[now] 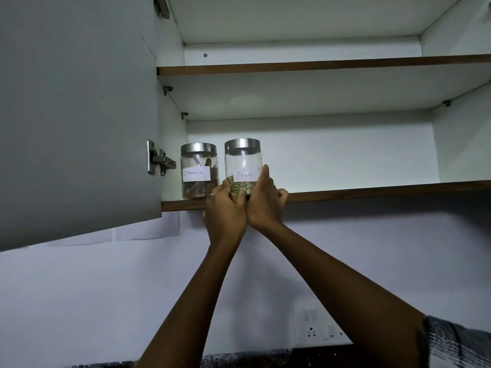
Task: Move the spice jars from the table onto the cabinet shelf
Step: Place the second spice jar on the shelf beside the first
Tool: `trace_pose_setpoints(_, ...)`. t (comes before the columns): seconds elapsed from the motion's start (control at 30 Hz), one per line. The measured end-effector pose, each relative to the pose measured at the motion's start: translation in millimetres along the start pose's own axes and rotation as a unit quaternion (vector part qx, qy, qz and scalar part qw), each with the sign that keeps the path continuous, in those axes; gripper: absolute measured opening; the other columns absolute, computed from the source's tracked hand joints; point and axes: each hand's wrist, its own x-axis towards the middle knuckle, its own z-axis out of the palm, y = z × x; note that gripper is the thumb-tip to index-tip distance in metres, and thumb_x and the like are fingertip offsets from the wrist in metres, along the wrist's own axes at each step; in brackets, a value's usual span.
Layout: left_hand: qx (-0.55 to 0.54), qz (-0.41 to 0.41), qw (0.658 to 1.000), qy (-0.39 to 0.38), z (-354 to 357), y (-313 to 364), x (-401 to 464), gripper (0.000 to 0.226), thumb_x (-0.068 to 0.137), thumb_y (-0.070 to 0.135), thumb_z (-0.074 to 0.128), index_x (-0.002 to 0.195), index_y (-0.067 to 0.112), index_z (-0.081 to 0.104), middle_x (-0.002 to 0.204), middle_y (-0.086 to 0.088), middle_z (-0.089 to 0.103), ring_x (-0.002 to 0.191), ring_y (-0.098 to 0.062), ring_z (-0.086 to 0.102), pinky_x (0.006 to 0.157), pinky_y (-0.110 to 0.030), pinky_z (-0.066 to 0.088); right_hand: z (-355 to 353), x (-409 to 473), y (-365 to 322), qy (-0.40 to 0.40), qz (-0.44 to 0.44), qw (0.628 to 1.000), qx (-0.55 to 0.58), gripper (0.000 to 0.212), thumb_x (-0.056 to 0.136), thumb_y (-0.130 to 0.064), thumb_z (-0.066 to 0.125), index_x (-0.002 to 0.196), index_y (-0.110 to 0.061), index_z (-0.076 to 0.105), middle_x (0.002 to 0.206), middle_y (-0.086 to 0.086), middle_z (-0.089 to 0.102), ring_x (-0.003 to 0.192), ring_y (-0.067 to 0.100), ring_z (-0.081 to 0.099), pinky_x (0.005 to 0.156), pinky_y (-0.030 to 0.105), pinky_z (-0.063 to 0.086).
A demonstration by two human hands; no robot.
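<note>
A clear jar labelled "Fennel" (242, 166), with a steel lid and green seeds in its lower part, stands at the front edge of the lower cabinet shelf (372, 192). My left hand (225, 211) and my right hand (264, 201) wrap around its base from both sides. To its left, a little apart, a matching jar labelled "Cinnamon" (198, 171) stands on the same shelf near the cabinet's left wall. The table is out of view.
The grey cabinet door (77, 110) hangs open on the left, hinge (159, 161) beside the cinnamon jar. An upper shelf (318, 65) lies above. The lower shelf runs on to the right of the fennel jar. A wall socket panel (318, 328) sits below.
</note>
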Motion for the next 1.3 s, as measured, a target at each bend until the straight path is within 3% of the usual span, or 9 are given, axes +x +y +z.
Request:
trace_pose_setpoints(0.13,0.017,-0.043,0.999,0.002,1.7,3.4,7.7,0.028,0.091,0.025,0.053,0.108,0.007,0.066,0.102,-0.015,0.067,0.096,-0.031,0.063,0.084,-0.047,0.053,5.1,10.1,-2.6,-0.02,0.048,0.999,-0.008,0.078,0.088,-0.036,0.056,0.144,-0.007,0.011,0.137,0.011,0.043,0.128,0.024,0.037,0.109,0.039,0.014)
trace_pose_setpoints(0.43,0.021,-0.048,0.998,-0.017,-2.2,5.7,6.4,0.027,0.093,0.024,0.052,0.111,0.008,0.064,0.106,-0.014,0.066,0.099,-0.03,0.062,0.08,-0.04,0.053,-0.3,7.8,-7.5,-0.042,0.082,0.995,-0.028,0.083,0.089,-0.039,0.053,0.146,-0.002,0.005,0.137,0.014,0.045,0.129,0.027,0.036,0.11,0.039,0.012)
trace_pose_setpoints(0.53,0.02,-0.02,0.999,-0.034,-4.8,4.1,0.0,0.03,0.095,0.023,0.046,0.118,0.006,0.058,0.116,-0.014,0.062,0.105,-0.03,0.059,0.083,-0.039,0.05,-3.7,3.7,-7.1,-0.045,0.078,0.996,-0.001,0.092,0.087,-0.038,0.057,0.147,-0.003,-0.004,0.143,0.014,0.037,0.134,0.025,0.03,0.113,0.036,0.007)
trace_pose_setpoints(0.7,-0.013,0.016,1.0,-0.004,-6.9,-0.3,-22.5,0.045,0.098,0.022,0.042,0.141,0.009,0.042,0.147,-0.008,0.042,0.132,-0.027,0.042,0.104,-0.038,0.04,-12.9,-9.5,-3.4,-0.019,0.041,0.998,0.033,0.099,0.083,-0.038,0.065,0.148,-0.006,-0.003,0.153,0.011,0.019,0.142,0.021,0.017,0.116,0.037,0.003)
trace_pose_setpoints(0.8,-0.055,0.057,0.996,0.029,-8.3,-1.5,-43.2,0.043,0.096,0.018,0.047,0.139,0.015,0.046,0.146,-0.001,0.044,0.131,-0.018,0.043,0.098,-0.028,0.039,-18.7,-28.7,2.3,0.015,-0.015,0.998,0.056,0.088,0.084,-0.028,0.065,0.149,-0.013,0.007,0.154,0.007,0.018,0.142,0.021,0.018,0.115,0.039,0.009)
trace_pose_setpoints(0.87,-0.091,0.1,0.99,0.038,-8.8,-2.0,-57.7,0.038,0.093,0.018,0.047,0.13,0.017,0.053,0.136,0.001,0.053,0.122,-0.014,0.049,0.09,-0.02,0.038,-19.9,-43.7,9.2,0.065,-0.057,0.995,0.054,0.073,0.083,-0.019,0.063,0.145,-0.015,0.024,0.146,0.005,0.031,0.134,0.018,0.029,0.109,0.04,0.021)
trace_pose_setpoints(0.97,-0.108,0.129,0.985,0.031,-8.4,-5.1,-81.3,0.035,0.088,0.023,0.044,0.119,0.018,0.059,0.123,0.004,0.059,0.109,-0.011,0.055,0.082,-0.019,0.04,-22.0,-66.6,22.9,0.103,-0.116,0.987,0.044,0.053,0.08,-0.015,0.061,0.131,-0.015,0.045,0.128,0.004,0.048,0.118,0.018,0.043,0.091,0.037,0.032)
trace_pose_setpoints(1.1,-0.119,0.131,0.984,-0.01,-1.9,-19.3,-126.1,0.027,0.091,0.023,0.046,0.112,0.018,0.061,0.114,0.005,0.06,0.103,-0.012,0.059,0.081,-0.025,0.05,-32.2,-109.6,46.5,0.069,-0.125,0.989,0.049,0.039,0.078,-0.013,0.057,0.117,-0.014,0.056,0.118,0.004,0.056,0.111,0.02,0.049,0.084,0.029,0.024)
trace_pose_setpoints(1.3,-0.119,0.104,0.982,-0.106,5.0,-45.0,-203.0,0.025,0.094,0.019,0.047,0.115,0.018,0.059,0.117,0.008,0.056,0.101,-0.009,0.059,0.077,-0.022,0.049,-45.6,-185.3,86.1,0.002,-0.088,0.996,0.006,0.034,0.078,-0.007,0.056,0.112,-0.014,0.059,0.114,0.004,0.058,0.107,0.02,0.053,0.083,0.028,0.026)
